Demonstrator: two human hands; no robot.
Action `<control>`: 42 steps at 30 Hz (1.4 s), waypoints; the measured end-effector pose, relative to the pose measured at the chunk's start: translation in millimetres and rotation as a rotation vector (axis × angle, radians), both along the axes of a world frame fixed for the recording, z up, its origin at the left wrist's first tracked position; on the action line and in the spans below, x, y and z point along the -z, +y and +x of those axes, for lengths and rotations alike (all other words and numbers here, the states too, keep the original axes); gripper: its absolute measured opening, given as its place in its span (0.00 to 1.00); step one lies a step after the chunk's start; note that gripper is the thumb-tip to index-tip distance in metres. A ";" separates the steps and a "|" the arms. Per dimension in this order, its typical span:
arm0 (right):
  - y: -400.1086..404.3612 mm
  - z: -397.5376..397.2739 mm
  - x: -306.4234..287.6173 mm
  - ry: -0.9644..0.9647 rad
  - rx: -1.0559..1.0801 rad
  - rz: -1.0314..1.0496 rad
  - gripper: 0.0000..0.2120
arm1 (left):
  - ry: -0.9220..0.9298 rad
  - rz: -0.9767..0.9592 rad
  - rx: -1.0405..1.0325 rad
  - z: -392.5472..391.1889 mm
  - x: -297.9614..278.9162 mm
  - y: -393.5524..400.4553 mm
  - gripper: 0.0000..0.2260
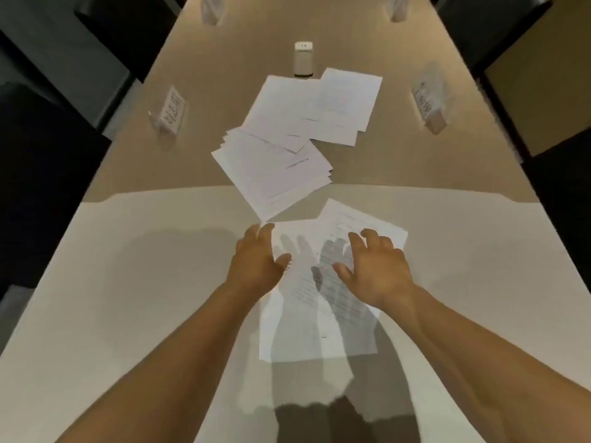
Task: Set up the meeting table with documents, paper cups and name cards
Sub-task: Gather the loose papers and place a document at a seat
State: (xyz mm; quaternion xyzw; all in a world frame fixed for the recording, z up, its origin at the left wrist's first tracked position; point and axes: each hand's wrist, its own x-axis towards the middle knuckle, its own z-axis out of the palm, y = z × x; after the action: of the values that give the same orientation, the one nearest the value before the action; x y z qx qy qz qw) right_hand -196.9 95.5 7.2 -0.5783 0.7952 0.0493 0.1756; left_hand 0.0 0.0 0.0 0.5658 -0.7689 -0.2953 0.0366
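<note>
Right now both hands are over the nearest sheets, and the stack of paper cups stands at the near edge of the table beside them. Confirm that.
Not quite. The head view shows the left hand and right hand over the nearest sheets, but the stack of paper cups stands farther up the table, beyond the scattered documents, not at the near edge.

Bare arms, nothing worn

2 forearms enter from the lower edge, both uncovered along all of their visible length: no sleeve, cuff or glove shows. The left hand (257, 260) and the right hand (377, 266) are bare too, with no ring, watch, strap or bracelet at fingers or wrists. Nails look short and plain, though blur hides fine detail. No other part of the person shows.
</note>
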 end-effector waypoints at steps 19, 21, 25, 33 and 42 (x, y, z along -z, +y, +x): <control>27.1 9.0 90.9 -0.212 0.013 0.005 0.40 | 0.130 0.293 -0.421 -7.7 62.7 0.8 0.19; 25.2 9.2 91.1 -0.175 0.279 -0.048 0.43 | 0.177 0.289 -0.474 -5.1 64.3 3.1 0.14; 20.5 14.6 95.3 -0.211 0.432 0.000 0.48 | 0.356 0.410 -0.615 -7.0 66.1 10.7 0.10; 8.4 18.7 96.2 -0.601 0.552 -0.139 0.43 | 0.539 0.545 -0.598 2.8 64.6 3.9 0.07; -28.5 -17.6 72.0 -1.344 0.600 -0.124 0.12 | 0.960 0.752 -0.519 29.2 60.6 -49.0 0.10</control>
State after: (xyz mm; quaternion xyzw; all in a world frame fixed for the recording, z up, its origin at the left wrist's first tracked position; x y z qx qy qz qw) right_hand -214.5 67.0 -64.8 -0.2505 0.6414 -0.4105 0.5978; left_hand 29.2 -49.0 -60.6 0.5125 -0.3505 -0.7447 0.2449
